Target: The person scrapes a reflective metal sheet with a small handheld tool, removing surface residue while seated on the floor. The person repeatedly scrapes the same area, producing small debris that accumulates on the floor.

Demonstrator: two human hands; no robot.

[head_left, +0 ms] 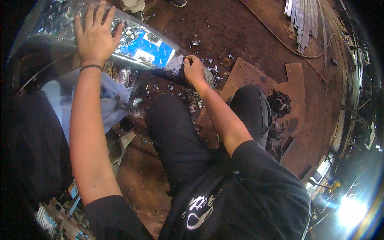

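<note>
Metallic panel (136, 45), judged stiff and slippery, is best held by edges; left fingers (99, 18) are spread atop, right fingers (193, 60) curled at end, grip unclear

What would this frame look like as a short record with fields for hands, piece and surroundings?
Left hand: spread flat on a long shiny piece
Right hand: curled at the piece's right end
Surface: blue-and-white patch between the hands
Floor: silvery scraps, brown sheet
Upper right: pale flat strips, rope or hose
Lower right: bright light
</note>
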